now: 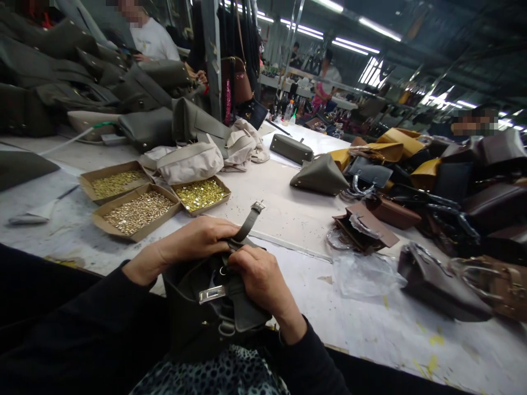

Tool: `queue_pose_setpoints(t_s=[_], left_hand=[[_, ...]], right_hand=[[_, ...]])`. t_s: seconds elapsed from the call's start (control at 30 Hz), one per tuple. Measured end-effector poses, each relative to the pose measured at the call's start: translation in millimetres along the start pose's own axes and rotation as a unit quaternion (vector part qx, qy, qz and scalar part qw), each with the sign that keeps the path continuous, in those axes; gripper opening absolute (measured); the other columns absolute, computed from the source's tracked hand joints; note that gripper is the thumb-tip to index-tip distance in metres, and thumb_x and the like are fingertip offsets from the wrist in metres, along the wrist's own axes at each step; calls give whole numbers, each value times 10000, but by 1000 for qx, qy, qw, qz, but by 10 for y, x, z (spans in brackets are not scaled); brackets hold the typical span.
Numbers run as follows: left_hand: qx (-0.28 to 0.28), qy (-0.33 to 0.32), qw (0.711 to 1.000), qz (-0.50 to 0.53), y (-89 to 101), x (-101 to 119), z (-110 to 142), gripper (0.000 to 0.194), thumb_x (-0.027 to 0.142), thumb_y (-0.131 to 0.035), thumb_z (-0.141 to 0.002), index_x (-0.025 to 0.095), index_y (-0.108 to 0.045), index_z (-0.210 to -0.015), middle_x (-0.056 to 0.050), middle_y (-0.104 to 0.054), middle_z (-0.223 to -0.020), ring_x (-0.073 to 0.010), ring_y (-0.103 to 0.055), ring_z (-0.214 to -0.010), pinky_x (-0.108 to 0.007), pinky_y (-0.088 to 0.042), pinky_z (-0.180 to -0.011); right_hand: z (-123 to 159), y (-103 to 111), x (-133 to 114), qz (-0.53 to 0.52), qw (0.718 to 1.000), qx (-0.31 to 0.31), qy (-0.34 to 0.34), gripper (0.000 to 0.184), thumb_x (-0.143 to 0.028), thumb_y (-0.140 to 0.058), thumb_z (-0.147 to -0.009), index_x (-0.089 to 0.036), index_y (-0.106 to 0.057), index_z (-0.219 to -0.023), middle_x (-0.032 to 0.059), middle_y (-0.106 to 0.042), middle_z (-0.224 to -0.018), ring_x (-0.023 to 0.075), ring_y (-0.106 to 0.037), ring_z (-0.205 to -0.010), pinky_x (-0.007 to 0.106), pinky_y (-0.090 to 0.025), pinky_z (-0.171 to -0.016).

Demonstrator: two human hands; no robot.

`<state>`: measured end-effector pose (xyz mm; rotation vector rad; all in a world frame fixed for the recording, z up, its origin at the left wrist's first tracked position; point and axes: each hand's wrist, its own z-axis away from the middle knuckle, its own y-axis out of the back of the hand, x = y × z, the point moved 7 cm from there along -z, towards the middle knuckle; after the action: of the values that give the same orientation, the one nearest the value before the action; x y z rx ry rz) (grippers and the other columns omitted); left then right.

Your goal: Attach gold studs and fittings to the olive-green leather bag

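A dark olive handbag (185,307) rests in my lap against the table's near edge, with metal rings and a shiny rectangular metal plate (212,294) on its front. My left hand (201,237) grips its upper rim from the far left side, fingers curled over it. On the right, my right hand (259,271) is closed on the bag's top edge, near a hanging flap. Between the hands a strap with a buckle (258,206) sticks up and away from me. Both sets of fingertips are partly hidden by the bag.
Cardboard trays of small metal fittings (138,213) stand beyond my left hand. Olive bags (144,123) pile up at the back left. Finished-looking bags (444,285) and a plastic bag (366,277) lie to the right. Other people (154,38) are in the background.
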<state>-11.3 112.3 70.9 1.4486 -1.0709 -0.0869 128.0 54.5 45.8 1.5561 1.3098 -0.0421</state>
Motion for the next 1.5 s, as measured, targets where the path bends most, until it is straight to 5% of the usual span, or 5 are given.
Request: queue_pose_setpoints(t_s=[0.13,0.37,0.53,0.73,1.5], left_hand=[[-40,34,998,45,-26,-90,-6,270,265,-566,-941,221,-760,-1123,-49,-792,-1018,-201,-729,-950,-267,-533,-851],[21,157,984,87,99,-154,-136,333,412,-589,-869,177,-628,-636,5,-591,-622,-149,-545,-632,-234,-377,-587],[85,244,946,195,169,-379,-63,341,440,-693,-725,169,-576,-554,27,-486,-527,-111,-429,-538,-223,-290,-500],[114,344,874,325,-73,-667,184,364,479,-806,-586,144,-666,-582,7,-543,-533,-102,-424,-515,-225,-283,-484],[155,317,882,311,-278,-577,119,352,479,-766,-609,157,-647,-533,6,-573,-558,-135,-495,-609,-251,-341,-568]], right_hand=[[15,14,44,-59,997,14,-37,199,-117,-546,-1014,-250,-693,-994,29,-695,-939,191,-640,-875,289,-474,-787],[-317,217,220,-184,974,48,-119,113,-164,-613,-946,-243,-685,-908,-11,-699,-887,184,-654,-860,293,-491,-811],[-589,146,153,-174,976,35,-129,161,-89,-628,-909,-239,-679,-879,-32,-685,-843,170,-634,-827,279,-472,-787],[-412,-93,266,-75,987,16,-138,210,-46,-652,-888,-246,-714,-878,-9,-626,-944,167,-620,-874,269,-472,-800],[-220,-52,390,-102,982,118,-104,161,-125,-736,-905,-267,-804,-938,5,-638,-872,168,-638,-797,291,-503,-726]])
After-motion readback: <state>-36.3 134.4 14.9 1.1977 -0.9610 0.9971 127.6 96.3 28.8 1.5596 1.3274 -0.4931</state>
